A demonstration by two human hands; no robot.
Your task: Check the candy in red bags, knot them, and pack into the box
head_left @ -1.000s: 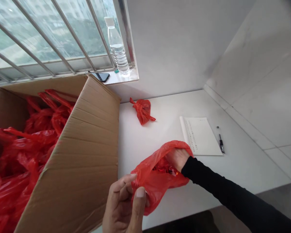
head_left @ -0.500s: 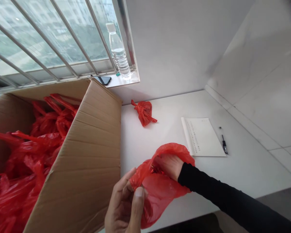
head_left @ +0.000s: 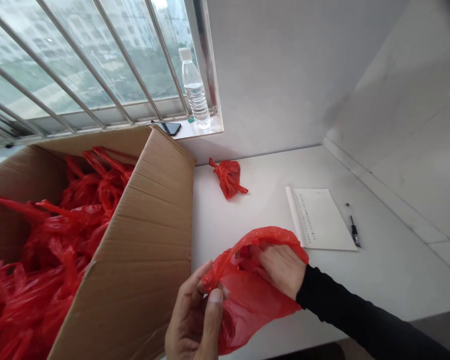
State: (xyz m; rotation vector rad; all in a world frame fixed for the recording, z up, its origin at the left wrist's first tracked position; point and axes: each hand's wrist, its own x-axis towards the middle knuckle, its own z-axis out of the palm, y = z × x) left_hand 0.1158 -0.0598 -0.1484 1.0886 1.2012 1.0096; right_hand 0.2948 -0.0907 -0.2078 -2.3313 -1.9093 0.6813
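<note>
I hold an open red plastic bag [head_left: 247,300] over the near edge of the white table [head_left: 378,280]. My left hand [head_left: 195,320] pinches the bag's rim between thumb and fingers. My right hand [head_left: 281,267], in a black sleeve, is pushed into the bag's mouth; its fingertips are hidden among small things inside. A tied red bag [head_left: 229,177] lies on the table farther back, apart from both hands.
A large cardboard box [head_left: 150,240] full of several red bags [head_left: 60,230] stands at the left. A sheet of paper [head_left: 320,217] and a pen [head_left: 353,231] lie at the right. A water bottle [head_left: 196,90] and a phone [head_left: 169,128] rest on the window sill.
My right hand has drawn back a little from the bag's mouth, showing more of its back. The view has shifted slightly left and up. My left hand keeps its pinch.
</note>
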